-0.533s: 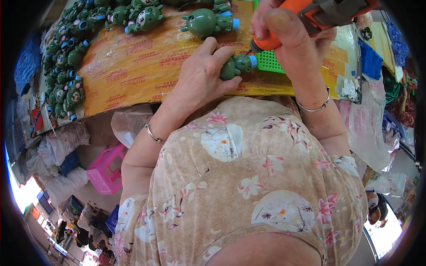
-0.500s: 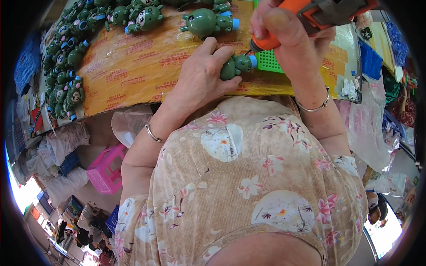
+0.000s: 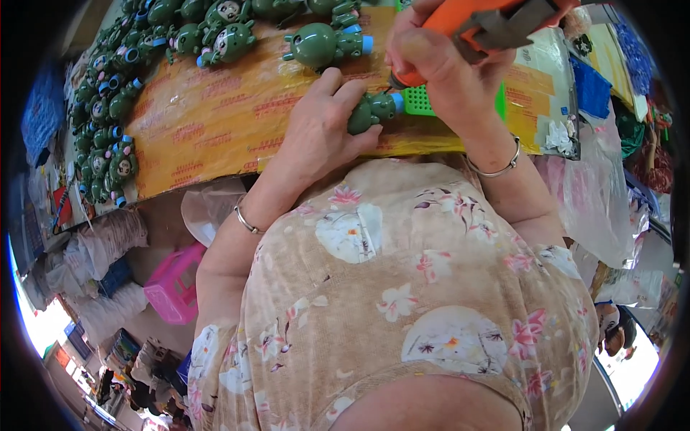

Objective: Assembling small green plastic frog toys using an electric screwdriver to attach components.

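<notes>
My left hand [image 3: 320, 118] is closed around a green plastic toy figure [image 3: 375, 109] with a light blue end, pressing it against the tabletop. In my right hand [image 3: 456, 82] is an orange and dark grey power screwdriver [image 3: 460, 25], gripped from above and slanting down to the left. Its dark tip is at the toy's upper side, near the blue end; whether it touches a screw is too small to tell. Another green figure [image 3: 320, 44] lies just beyond my left hand. Partly behind my right hand sits a bright green perforated basket [image 3: 418, 103].
Many similar green figures [image 3: 122, 100] crowd the table's far and left side. Brown tape covers the tabletop [image 3: 208, 118]. A pink plastic stool [image 3: 175, 284] stands below at left. Clear plastic sheeting [image 3: 600, 201] hangs off the right, near crumpled white scraps [image 3: 559, 138].
The whole view has shifted slightly, so table and hands appear a little further left. Both hands keep their hold, and the screwdriver tip stays at the toy.
</notes>
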A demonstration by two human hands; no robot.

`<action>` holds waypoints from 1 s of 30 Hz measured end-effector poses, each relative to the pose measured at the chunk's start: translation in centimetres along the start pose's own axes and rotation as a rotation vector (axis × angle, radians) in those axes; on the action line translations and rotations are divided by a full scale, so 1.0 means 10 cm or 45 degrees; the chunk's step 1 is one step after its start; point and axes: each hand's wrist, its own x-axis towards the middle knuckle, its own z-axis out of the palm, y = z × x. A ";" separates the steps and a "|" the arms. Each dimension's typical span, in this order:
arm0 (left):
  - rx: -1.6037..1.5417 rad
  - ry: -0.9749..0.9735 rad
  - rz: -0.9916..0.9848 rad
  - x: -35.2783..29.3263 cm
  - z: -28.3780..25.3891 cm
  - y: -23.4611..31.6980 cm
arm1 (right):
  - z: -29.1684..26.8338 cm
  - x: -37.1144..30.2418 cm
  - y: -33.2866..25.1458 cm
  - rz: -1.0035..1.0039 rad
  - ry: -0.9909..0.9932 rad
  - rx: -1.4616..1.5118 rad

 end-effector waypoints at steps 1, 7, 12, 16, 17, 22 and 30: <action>0.019 0.023 -0.028 -0.02 0.00 0.02 | 0.00 0.05 0.08 0.133 0.333 0.336; 0.018 0.029 -0.187 0.02 -0.07 0.03 | -0.67 0.28 -0.01 -0.309 0.243 0.252; 0.010 -0.093 -0.172 0.11 -0.14 0.06 | -0.79 0.26 0.22 -0.291 0.322 0.056; 0.069 -0.107 -0.175 0.11 -0.11 0.09 | -0.80 0.27 0.26 -0.342 0.335 0.054; 0.061 -0.107 -0.187 0.12 -0.11 0.09 | -0.79 0.33 0.37 -0.339 0.338 0.054; 0.064 -0.086 -0.187 0.10 -0.10 0.07 | -0.79 0.27 0.32 -0.332 0.332 0.034; 0.041 -0.073 -0.168 0.10 -0.08 0.04 | -0.76 0.27 0.31 -0.322 0.357 0.003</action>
